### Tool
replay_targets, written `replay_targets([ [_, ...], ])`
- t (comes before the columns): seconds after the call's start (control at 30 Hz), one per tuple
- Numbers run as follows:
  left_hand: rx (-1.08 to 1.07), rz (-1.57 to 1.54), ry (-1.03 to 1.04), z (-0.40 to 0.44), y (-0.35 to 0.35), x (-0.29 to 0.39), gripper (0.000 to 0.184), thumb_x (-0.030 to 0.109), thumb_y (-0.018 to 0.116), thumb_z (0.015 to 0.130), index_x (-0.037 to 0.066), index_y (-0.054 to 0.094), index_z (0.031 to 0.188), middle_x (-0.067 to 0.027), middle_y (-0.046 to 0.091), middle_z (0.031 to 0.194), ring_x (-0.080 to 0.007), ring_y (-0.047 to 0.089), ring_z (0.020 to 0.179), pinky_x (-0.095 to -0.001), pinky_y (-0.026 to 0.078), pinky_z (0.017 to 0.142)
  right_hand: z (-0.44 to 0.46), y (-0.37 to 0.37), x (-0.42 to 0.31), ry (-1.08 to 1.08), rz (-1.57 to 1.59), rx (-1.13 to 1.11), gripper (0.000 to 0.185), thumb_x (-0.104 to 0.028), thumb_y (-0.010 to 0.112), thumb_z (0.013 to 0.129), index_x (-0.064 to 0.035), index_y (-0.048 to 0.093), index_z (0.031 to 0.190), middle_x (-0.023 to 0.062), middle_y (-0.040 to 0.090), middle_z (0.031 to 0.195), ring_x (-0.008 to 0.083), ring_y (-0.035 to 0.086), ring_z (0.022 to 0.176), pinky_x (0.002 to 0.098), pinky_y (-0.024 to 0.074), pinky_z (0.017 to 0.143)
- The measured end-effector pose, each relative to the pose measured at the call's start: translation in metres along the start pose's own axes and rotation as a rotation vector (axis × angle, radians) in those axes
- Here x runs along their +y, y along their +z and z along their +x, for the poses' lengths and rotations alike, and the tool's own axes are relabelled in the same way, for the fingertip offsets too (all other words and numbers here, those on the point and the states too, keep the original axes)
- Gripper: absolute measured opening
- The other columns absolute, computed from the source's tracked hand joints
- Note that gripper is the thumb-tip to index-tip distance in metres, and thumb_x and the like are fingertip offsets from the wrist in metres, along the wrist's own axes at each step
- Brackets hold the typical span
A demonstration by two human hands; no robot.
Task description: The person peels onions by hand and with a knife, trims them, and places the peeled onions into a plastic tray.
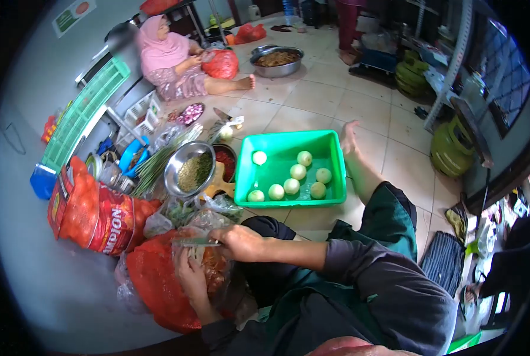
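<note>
Nearest the camera comes a dark grey cloth sleeve [383, 285], and out of it reaches the right hand [240, 242], closed round the handle end of a knife with a flat, silvery metal blade [198, 242]. Just across from it, here's the left hand [192, 277], fingers curled up under the blade around a small pale piece [195, 254], too small to name for certain. The hands are close but apart, both over an open clear plastic bag [220, 270] with orange-brown scraps showing inside, beside a bulging red mesh sack [158, 285]. Beyond them on the tiles sits a bright green rectangular plastic tray [290, 203], and in it, round pale peeled onions [298, 172], eight of them, one alone toward the upper left, the others toward the right and the near side. Left of the tray, a round silvery metal bowl [171, 172] carries chopped green and pale beige heaps, with a bowl of red food [224, 159] tucked between. Further left leans a large red printed sack [108, 216], full of orange-red round shapes. And up beyond, a seated person in a pink head covering [167, 65] has both hands at another red bag [220, 64].
</note>
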State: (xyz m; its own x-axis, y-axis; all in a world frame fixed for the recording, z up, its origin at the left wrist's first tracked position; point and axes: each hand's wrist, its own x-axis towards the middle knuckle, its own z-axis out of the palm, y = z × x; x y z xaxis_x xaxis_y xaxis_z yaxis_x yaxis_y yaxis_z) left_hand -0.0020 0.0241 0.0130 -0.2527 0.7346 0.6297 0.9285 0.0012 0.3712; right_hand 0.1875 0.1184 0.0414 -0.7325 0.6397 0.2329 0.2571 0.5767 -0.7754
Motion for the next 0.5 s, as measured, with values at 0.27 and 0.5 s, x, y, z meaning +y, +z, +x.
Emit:
replay_targets([
  [0.27, -0.034, 0.047, -0.287, -0.012, -0.040, -0.034, 0.019, 0.009, 0.058, 0.084, -0.003, 0.062, 0.099, -0.0205, 0.062, 0.097, -0.0318, 0.060, 0.091, -0.0398, 0.047, 0.079, -0.007, 0.006, 0.006, -0.142, 0.043, 0.106, 0.027, -0.012, 0.066, 0.076, -0.0025, 0.054, 0.098, 0.0178, 0.056, 0.095, 0.0393, 0.058, 0.089, 0.0456, 0.0486, 0.074],
  [0.5, -0.222, 0.355, -0.638, -0.047, -0.073, -0.103, 0.024, 0.009, 0.058, 0.079, -0.004, 0.061, 0.100, -0.0214, 0.062, 0.095, -0.0381, 0.058, 0.092, -0.0428, 0.046, 0.084, -0.013, -0.006, 0.017, -0.179, 0.033, 0.226, 0.024, -0.013, 0.066, 0.077, -0.0012, 0.054, 0.095, 0.0175, 0.055, 0.093, 0.0381, 0.058, 0.088, 0.0443, 0.0489, 0.073],
])
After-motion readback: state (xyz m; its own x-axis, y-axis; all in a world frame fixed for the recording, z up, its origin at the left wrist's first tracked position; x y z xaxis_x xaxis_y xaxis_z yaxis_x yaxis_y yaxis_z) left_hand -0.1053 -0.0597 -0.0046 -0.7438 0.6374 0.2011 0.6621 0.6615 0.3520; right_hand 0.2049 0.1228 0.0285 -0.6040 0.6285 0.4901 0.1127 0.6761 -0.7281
